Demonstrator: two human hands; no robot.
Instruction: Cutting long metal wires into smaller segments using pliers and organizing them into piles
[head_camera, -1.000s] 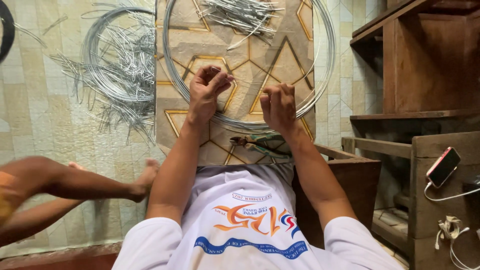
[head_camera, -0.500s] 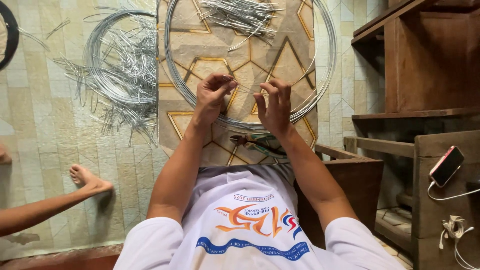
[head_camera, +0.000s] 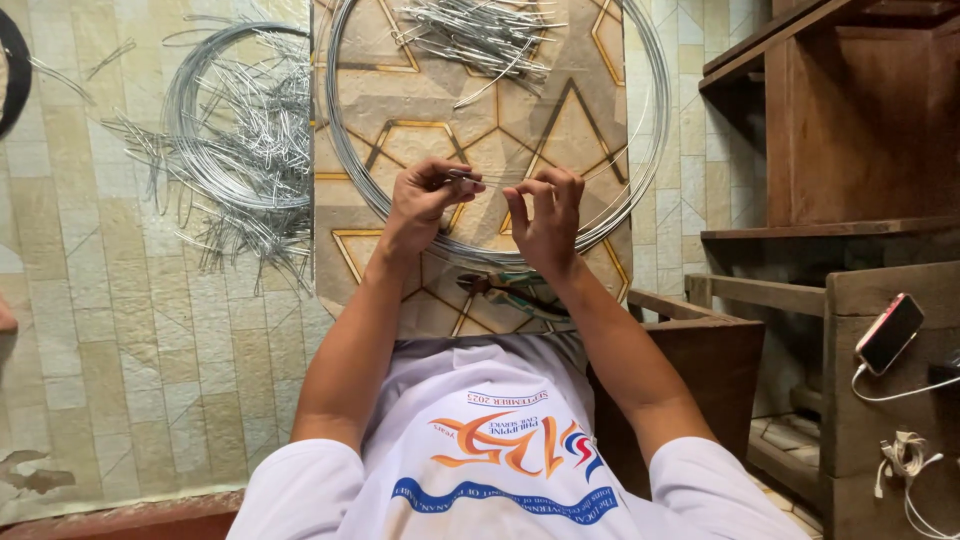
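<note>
Short wire piece (head_camera: 462, 177) pinched in left hand (head_camera: 425, 195) fingertips, long axis roughly horizontal, free end pointed toward right hand (head_camera: 548, 215), right fingers curled, grip indeterminate, both held above wire hoop (head_camera: 640, 150) on patterned board (head_camera: 400, 140), pliers (head_camera: 510, 292) below.

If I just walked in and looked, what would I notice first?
First, the big wire hoop lying on the patterned board in the middle, with the left hand and right hand pinching a small wire piece above its near edge. Next, the messy heap of wire coils and cut wires on the tiled floor to the left.
</note>
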